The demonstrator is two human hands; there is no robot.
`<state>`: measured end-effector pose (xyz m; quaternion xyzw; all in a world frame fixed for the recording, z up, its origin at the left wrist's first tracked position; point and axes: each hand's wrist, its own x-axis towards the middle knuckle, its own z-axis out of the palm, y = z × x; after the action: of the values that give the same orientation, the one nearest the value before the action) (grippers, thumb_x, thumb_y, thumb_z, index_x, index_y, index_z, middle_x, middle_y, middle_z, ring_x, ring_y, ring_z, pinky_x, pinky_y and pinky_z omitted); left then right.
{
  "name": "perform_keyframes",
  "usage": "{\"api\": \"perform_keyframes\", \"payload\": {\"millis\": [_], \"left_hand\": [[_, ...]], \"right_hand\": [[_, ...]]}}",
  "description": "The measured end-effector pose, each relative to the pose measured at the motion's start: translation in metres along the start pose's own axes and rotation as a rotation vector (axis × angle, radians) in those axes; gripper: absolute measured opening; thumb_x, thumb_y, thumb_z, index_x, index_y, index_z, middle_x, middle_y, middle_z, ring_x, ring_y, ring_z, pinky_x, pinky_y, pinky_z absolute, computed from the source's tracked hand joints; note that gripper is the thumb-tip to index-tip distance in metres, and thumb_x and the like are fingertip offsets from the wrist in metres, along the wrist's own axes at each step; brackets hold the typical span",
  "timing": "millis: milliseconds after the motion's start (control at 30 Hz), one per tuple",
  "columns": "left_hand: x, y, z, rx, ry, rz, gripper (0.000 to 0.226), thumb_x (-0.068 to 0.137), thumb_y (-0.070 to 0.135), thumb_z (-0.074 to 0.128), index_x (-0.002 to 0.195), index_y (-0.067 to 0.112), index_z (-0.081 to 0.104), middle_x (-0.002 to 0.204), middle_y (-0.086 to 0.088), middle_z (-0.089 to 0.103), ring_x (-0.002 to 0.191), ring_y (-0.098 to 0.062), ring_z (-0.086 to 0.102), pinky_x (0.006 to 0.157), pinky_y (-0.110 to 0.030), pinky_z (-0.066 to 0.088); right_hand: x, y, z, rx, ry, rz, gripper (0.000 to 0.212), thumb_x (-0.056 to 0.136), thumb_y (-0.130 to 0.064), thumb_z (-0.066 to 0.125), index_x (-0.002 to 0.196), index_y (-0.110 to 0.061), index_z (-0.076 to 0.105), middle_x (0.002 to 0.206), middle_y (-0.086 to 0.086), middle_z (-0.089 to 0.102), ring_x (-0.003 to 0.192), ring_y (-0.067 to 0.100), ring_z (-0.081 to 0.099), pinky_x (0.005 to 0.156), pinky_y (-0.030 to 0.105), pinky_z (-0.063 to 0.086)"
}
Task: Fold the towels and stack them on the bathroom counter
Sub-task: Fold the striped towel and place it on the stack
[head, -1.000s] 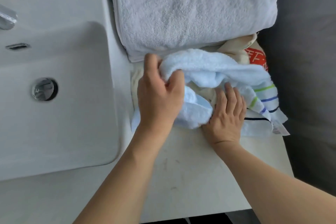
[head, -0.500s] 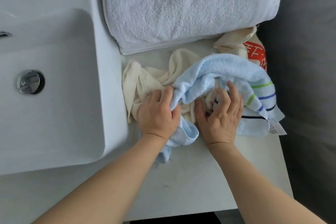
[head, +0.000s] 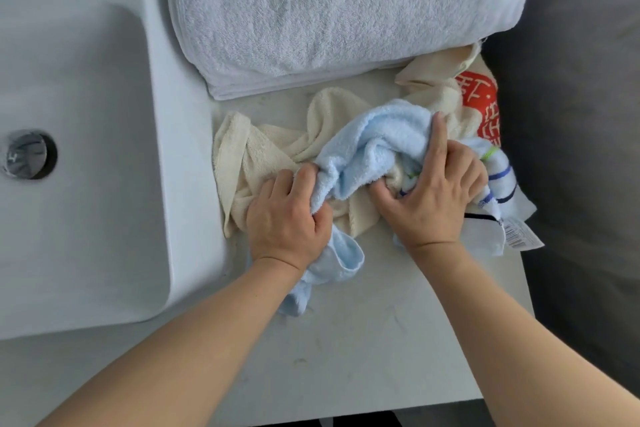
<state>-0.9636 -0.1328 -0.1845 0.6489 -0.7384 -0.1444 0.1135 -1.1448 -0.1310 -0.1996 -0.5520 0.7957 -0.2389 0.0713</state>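
Hands bunching a light blue towel (head: 377, 135) on the bathroom counter (head: 363, 340).
Left hand (head: 287, 218) and right hand (head: 436, 198) both grip it with curled fingers; beyond the fingertips a cream towel (head: 263, 156) shows red characters, unreadable; a barcode tag (head: 517, 236) lies right of the right fingers.

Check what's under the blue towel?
Under the blue towel, a crumpled cream towel spreads left on the counter. The left hand and right hand both grip the blue towel. Anything beneath its bunched middle is covered.

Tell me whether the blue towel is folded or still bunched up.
Bunched, not folded: the blue towel is crumpled, gripped by the left hand and right hand.
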Motion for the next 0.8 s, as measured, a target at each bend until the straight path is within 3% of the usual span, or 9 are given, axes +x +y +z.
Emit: {"api": "perform_keyframes", "payload": {"millis": [133, 267, 367, 467, 567, 667, 800], "left_hand": [[0.000, 0.001, -0.002, 0.007, 0.011, 0.006, 0.042, 0.077, 0.026, 0.047, 0.109, 0.005, 0.065, 0.083, -0.011, 0.061, 0.071, -0.033, 0.057, 0.057, -0.036, 0.042], [-0.001, 0.001, -0.001, -0.007, 0.030, 0.005, 0.045, 0.077, 0.027, 0.045, 0.111, 0.005, 0.066, 0.084, -0.010, 0.062, 0.071, -0.033, 0.057, 0.055, -0.037, 0.045], [-0.001, 0.000, 0.001, -0.004, 0.048, 0.015, 0.045, 0.078, 0.027, 0.045, 0.111, 0.005, 0.065, 0.085, -0.010, 0.062, 0.072, -0.033, 0.058, 0.057, -0.036, 0.043], [-0.001, -0.001, 0.002, -0.015, 0.070, 0.015, 0.043, 0.081, 0.029, 0.044, 0.110, 0.006, 0.065, 0.084, -0.010, 0.063, 0.074, -0.033, 0.059, 0.057, -0.035, 0.041], [-0.001, -0.002, 0.004, -0.014, 0.092, 0.014, 0.044, 0.086, 0.037, 0.043, 0.113, 0.010, 0.065, 0.084, -0.007, 0.063, 0.077, -0.033, 0.060, 0.058, -0.031, 0.034], [-0.001, 0.000, -0.001, -0.018, 0.096, -0.002, 0.047, 0.088, 0.042, 0.041, 0.117, 0.012, 0.063, 0.088, -0.007, 0.065, 0.082, -0.032, 0.061, 0.059, -0.031, 0.032], [-0.014, 0.012, -0.023, -0.183, 0.107, -0.036, 0.035, 0.090, 0.030, 0.048, 0.117, 0.011, 0.060, 0.098, -0.007, 0.066, 0.091, -0.030, 0.060, 0.066, -0.038, 0.042]], "right_hand": [[-0.001, 0.004, 0.000, 0.070, 0.049, -0.042, 0.073, 0.070, -0.065, 0.055, 0.123, -0.015, 0.053, 0.107, 0.006, 0.042, 0.104, 0.024, 0.037, 0.101, 0.036, 0.023], [0.001, 0.004, 0.000, 0.148, 0.091, -0.115, 0.042, 0.074, -0.050, 0.059, 0.093, -0.014, 0.051, 0.123, 0.008, 0.048, 0.116, 0.026, 0.040, 0.104, 0.045, 0.024], [0.003, 0.003, -0.003, 0.179, 0.104, -0.221, 0.029, 0.077, -0.036, 0.060, 0.082, -0.009, 0.053, 0.111, 0.007, 0.063, 0.117, 0.029, 0.052, 0.101, 0.048, 0.027], [-0.002, -0.006, -0.014, 0.259, 0.138, -0.235, 0.022, 0.078, -0.030, 0.063, 0.087, -0.013, 0.052, 0.093, 0.000, 0.060, 0.098, 0.020, 0.051, 0.093, 0.039, 0.025], [-0.009, -0.020, -0.036, 0.294, 0.172, -0.291, 0.039, 0.071, -0.018, 0.069, 0.104, -0.019, 0.048, 0.095, -0.010, 0.046, 0.089, 0.013, 0.041, 0.087, 0.035, 0.026], [-0.021, -0.030, -0.061, 0.234, 0.095, -0.350, 0.042, 0.072, -0.024, 0.062, 0.112, -0.014, 0.057, 0.095, -0.006, 0.059, 0.086, 0.018, 0.051, 0.085, 0.037, 0.032], [-0.044, -0.037, -0.087, 0.202, 0.026, -0.232, 0.031, 0.071, -0.012, 0.071, 0.101, -0.005, 0.065, 0.083, 0.005, 0.067, 0.074, 0.029, 0.060, 0.082, 0.032, 0.029]]}}
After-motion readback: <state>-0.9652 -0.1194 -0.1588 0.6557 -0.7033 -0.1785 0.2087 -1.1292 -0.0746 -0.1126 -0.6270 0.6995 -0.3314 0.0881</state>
